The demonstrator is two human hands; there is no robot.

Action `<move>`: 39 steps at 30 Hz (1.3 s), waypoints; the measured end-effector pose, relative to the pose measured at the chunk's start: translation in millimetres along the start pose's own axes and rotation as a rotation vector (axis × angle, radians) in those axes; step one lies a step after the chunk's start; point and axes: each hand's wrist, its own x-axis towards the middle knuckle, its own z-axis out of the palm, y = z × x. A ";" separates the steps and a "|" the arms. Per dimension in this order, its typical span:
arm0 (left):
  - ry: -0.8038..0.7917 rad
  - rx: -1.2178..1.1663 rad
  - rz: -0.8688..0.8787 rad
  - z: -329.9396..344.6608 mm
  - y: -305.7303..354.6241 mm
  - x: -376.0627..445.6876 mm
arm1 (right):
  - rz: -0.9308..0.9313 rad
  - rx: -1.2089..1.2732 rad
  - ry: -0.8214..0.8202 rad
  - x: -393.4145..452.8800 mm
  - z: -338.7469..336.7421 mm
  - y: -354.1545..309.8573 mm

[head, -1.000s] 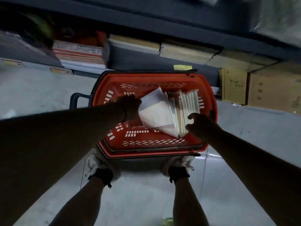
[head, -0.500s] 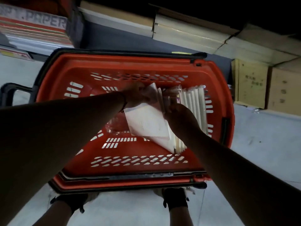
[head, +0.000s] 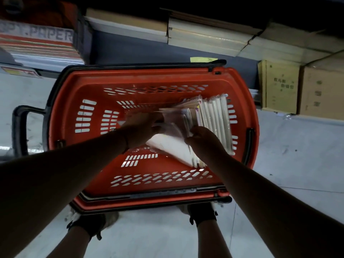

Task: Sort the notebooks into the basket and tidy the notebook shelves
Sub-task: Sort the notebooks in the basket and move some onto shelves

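Red plastic fills the middle of the view: the basket (head: 78, 86) sits on the pale floor (head: 297, 161) in front of the low shelves (head: 141, 51), its slotted walls and dark handle (head: 18, 127) plain to see. Compared with half a second ago, the view has hardly shifted, but the left hand (head: 143, 127) has pushed the leaning notebooks (head: 173, 144) further toward the right end, and the right hand (head: 202, 138) has slid a little lower along their edges. The left hand's grip is pressed flat against the face of the leaning white notebook, fingers together; motion blur hides the fingertips. The right hand's grip is curled onto the near edges of the pack, though I cannot tell whether it truly pinches them. Further right, a row of white notebooks (head: 217, 116) stands upright on edge against the basket's right wall. On the shelf at upper left, a ream stack (head: 37, 45) reads "PAPER". Brown cartons (head: 279, 86) at right carry small printed characters, too blurred to read. A yellow tag (head: 202, 59) sits on the shelf edge.
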 end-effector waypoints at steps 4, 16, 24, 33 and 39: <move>0.032 -0.327 -0.006 -31.1 13.5 -45.3 | 0.014 0.061 -0.021 -28.3 -17.1 4.3; 0.190 -1.127 -0.017 -146.5 99.6 -188.4 | -0.023 0.794 -0.286 -173.1 -50.7 -63.1; 0.029 -1.091 0.075 -232.4 175.2 -300.0 | -0.177 1.052 -0.060 -326.9 -95.4 -143.5; -0.147 -0.919 0.121 -293.1 273.8 -406.4 | -0.389 1.186 0.206 -504.6 -157.0 -191.2; -0.047 -0.868 0.225 -313.4 357.6 -425.7 | -0.555 1.173 0.232 -564.2 -202.2 -174.0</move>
